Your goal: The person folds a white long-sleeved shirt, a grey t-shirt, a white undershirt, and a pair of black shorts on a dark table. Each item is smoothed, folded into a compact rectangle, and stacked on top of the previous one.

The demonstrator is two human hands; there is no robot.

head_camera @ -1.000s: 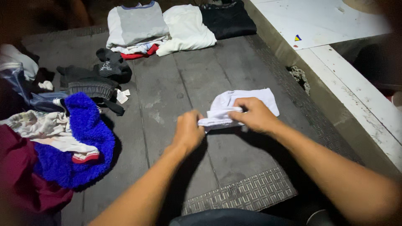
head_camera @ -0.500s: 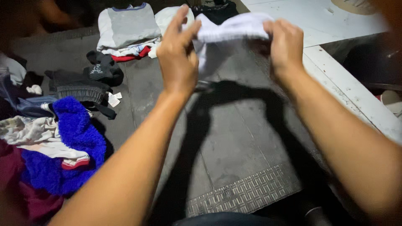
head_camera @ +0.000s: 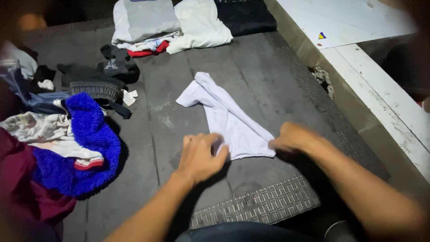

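A white garment (head_camera: 226, 117) lies stretched out on the dark grey mat (head_camera: 179, 103), its narrow end pointing away from me. My left hand (head_camera: 200, 156) grips the near left corner of the garment's wide edge. My right hand (head_camera: 293, 136) pinches the near right corner of that same edge. Both hands rest low on the mat, with the cloth spread flat between them.
Folded clothes (head_camera: 145, 22) in grey, white and black are stacked at the far end. A loose heap with a fuzzy blue piece (head_camera: 89, 143), dark garments (head_camera: 96, 83) and a maroon cloth (head_camera: 22, 179) lies to the left. A white ledge (head_camera: 385, 89) runs along the right.
The white garment was lifted off the mat, held up in both hands, then laid back down stretched out lengthwise. Both hands came down to its near edge.
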